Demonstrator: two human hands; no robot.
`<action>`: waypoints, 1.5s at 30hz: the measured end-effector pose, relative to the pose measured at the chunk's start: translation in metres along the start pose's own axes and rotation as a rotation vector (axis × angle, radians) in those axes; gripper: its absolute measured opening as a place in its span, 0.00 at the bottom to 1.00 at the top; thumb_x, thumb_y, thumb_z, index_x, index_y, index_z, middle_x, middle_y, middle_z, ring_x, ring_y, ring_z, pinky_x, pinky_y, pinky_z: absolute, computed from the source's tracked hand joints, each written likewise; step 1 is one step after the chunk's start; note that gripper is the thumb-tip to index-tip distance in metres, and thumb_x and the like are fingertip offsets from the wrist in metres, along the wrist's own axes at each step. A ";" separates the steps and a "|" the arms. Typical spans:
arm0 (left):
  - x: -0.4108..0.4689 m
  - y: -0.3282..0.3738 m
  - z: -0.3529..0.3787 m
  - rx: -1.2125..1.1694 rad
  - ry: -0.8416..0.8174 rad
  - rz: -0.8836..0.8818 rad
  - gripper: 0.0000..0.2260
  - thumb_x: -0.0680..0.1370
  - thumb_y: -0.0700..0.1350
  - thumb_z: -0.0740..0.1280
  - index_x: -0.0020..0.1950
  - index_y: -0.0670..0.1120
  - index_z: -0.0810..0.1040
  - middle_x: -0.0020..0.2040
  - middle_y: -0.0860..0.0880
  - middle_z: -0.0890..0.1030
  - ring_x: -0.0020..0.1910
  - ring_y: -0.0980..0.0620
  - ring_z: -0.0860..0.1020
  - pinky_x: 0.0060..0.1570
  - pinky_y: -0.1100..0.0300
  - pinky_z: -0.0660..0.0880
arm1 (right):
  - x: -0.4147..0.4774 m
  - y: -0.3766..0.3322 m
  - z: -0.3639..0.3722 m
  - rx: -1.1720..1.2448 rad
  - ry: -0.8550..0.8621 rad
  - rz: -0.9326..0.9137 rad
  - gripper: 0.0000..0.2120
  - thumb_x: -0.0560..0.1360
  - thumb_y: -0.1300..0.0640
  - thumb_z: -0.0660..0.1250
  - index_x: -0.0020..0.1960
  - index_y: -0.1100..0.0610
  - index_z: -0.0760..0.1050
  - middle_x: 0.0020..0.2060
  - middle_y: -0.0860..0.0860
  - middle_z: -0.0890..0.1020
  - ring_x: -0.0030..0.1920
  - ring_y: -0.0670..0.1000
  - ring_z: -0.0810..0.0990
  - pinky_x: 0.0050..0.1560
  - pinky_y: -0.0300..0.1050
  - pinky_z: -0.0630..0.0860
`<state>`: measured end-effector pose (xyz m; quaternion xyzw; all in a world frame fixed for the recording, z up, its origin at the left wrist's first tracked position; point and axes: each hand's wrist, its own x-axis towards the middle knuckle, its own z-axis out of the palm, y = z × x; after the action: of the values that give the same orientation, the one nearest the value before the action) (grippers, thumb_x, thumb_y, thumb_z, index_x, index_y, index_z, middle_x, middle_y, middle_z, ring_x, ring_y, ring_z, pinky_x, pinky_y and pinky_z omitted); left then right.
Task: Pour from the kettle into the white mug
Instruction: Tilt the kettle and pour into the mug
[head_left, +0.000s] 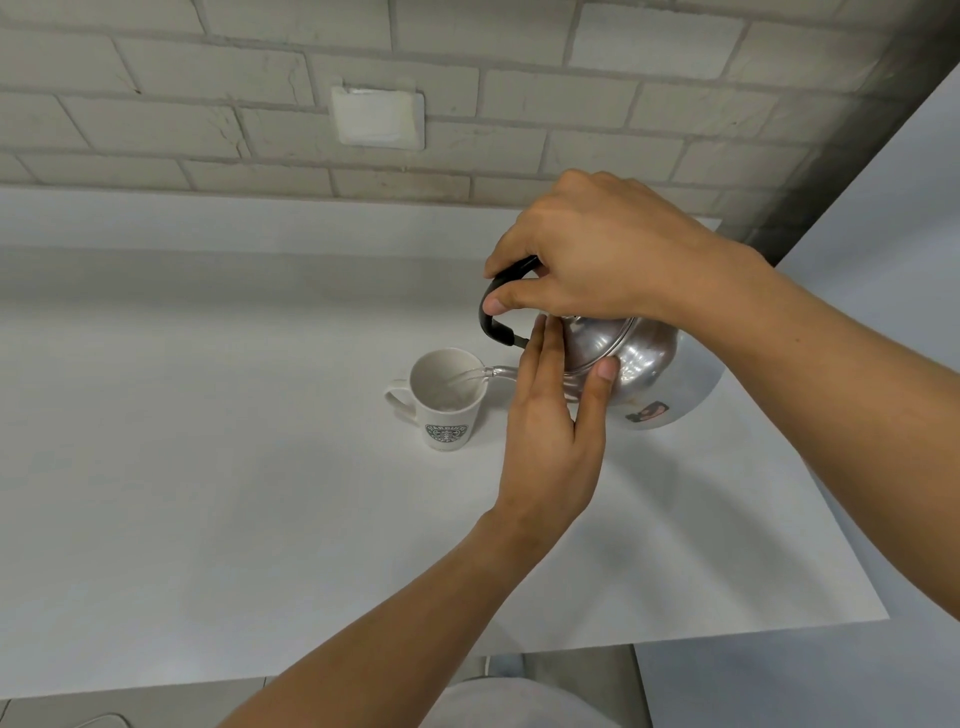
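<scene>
A shiny metal kettle (652, 371) with a black handle is tilted to the left, its spout over the white mug (447, 410). A thin stream of water runs from the spout into the mug. My right hand (597, 260) grips the black handle from above. My left hand (553, 415) lies flat against the kettle's lid and front, fingers straight, thumb pressed on the lid's edge. The mug stands upright on the white table (208, 467), handle to the left, a green logo facing me.
A brick wall (208, 104) with a white socket plate (378, 117) rises behind the table. The table's right edge runs diagonally beside the kettle. Its front edge is near my body.
</scene>
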<state>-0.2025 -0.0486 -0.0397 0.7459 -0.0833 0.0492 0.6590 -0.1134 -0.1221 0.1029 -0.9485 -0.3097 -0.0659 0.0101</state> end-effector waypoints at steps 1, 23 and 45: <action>0.000 0.000 0.000 -0.003 0.003 0.000 0.28 0.86 0.54 0.62 0.85 0.50 0.60 0.82 0.52 0.66 0.82 0.59 0.63 0.78 0.50 0.67 | 0.000 0.000 -0.001 -0.003 0.000 -0.005 0.19 0.75 0.34 0.68 0.61 0.42 0.84 0.42 0.44 0.84 0.44 0.50 0.76 0.38 0.44 0.66; -0.002 0.011 -0.001 -0.079 0.041 0.011 0.26 0.87 0.51 0.62 0.84 0.49 0.62 0.80 0.51 0.69 0.80 0.57 0.65 0.77 0.50 0.69 | 0.007 -0.009 -0.011 -0.056 -0.021 -0.038 0.20 0.75 0.32 0.67 0.60 0.41 0.83 0.39 0.43 0.73 0.48 0.54 0.78 0.43 0.49 0.72; -0.002 0.011 -0.002 -0.052 0.062 0.047 0.24 0.87 0.51 0.62 0.83 0.50 0.64 0.79 0.52 0.71 0.78 0.62 0.67 0.71 0.75 0.63 | 0.010 -0.016 -0.014 -0.126 -0.027 -0.051 0.19 0.76 0.34 0.67 0.60 0.42 0.83 0.42 0.45 0.72 0.51 0.56 0.80 0.41 0.48 0.67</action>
<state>-0.2061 -0.0480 -0.0285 0.7245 -0.0819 0.0855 0.6790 -0.1164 -0.1037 0.1182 -0.9399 -0.3291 -0.0729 -0.0554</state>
